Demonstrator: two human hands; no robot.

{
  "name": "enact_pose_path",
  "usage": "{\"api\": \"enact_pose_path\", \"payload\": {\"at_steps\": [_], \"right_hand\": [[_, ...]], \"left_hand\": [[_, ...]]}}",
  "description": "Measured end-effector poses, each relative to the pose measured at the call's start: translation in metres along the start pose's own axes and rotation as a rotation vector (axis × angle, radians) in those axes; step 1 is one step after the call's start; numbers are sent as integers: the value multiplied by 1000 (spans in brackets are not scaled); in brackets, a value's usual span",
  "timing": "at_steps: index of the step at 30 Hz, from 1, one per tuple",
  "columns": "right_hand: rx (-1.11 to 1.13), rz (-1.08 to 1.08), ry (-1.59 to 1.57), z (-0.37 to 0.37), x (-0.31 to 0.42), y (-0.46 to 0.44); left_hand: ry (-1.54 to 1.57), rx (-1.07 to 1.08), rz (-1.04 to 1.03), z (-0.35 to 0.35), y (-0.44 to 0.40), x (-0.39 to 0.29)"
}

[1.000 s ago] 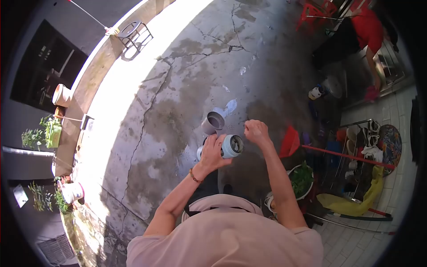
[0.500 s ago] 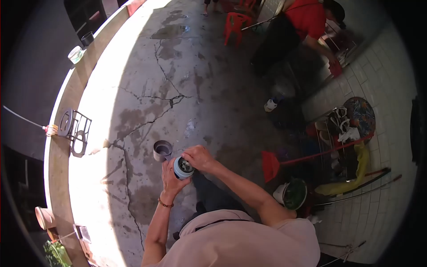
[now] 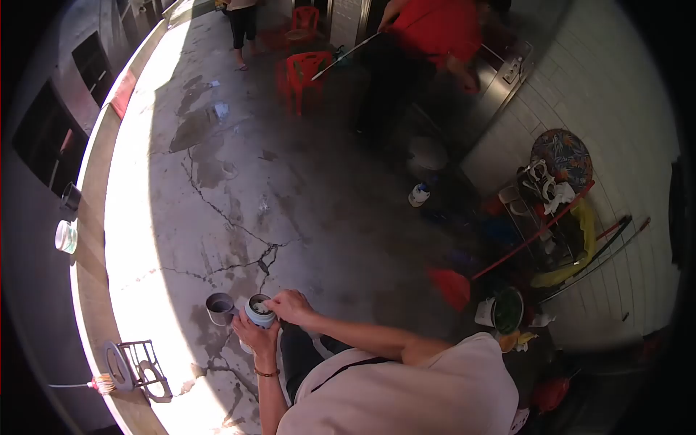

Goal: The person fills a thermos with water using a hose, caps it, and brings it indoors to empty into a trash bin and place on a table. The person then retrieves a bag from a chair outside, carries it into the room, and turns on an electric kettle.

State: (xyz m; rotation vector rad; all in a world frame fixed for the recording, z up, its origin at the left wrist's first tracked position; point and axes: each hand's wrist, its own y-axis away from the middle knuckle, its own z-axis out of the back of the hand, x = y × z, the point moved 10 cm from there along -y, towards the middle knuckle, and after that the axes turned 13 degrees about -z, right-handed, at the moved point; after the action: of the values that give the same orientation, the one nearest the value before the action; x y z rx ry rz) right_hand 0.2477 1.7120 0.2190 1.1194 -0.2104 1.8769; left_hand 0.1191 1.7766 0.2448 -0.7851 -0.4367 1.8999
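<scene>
Low in the head view, my left hand [image 3: 259, 337] is wrapped round a light-blue round container [image 3: 260, 317]. Its mouth tips up toward me, and pale bits show against a dark inside. My right hand [image 3: 291, 307] has its fingers drawn together at the right side of the rim, with the tips reaching into the mouth. What they pinch, if anything, is too small to make out. Just left of the container is a grey cup-shaped vessel [image 3: 220, 309], close to my left fingertips; whether it rests on the floor or a support cannot be told.
A person in red [image 3: 435, 32] bends at a metal counter [image 3: 500, 87], near red chairs [image 3: 306, 72]. Another person [image 3: 241, 32] stands farther back. On the right are a red dustpan [image 3: 451, 288], a bucket [image 3: 507, 310] and a rack [image 3: 533, 206]. A sunlit ledge [image 3: 90, 217] runs along the left.
My view has swung, so more of the far yard shows. Both hands stay at the container, and my right fingers now reach into its mouth. The person in red has shifted posture.
</scene>
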Motion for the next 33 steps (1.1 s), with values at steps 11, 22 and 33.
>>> {"api": "enact_pose_path", "payload": {"at_steps": [11, 22, 33], "right_hand": [[634, -111, -1226, 45, 55, -309], [680, -183, -1190, -38, 164, -585], [986, -66, -1782, -1, 341, -894]], "left_hand": [[626, 94, 63, -100, -283, 216], [1300, 313, 145, -276, -525, 300], [1360, 369, 172, -425, -791, 374]]}}
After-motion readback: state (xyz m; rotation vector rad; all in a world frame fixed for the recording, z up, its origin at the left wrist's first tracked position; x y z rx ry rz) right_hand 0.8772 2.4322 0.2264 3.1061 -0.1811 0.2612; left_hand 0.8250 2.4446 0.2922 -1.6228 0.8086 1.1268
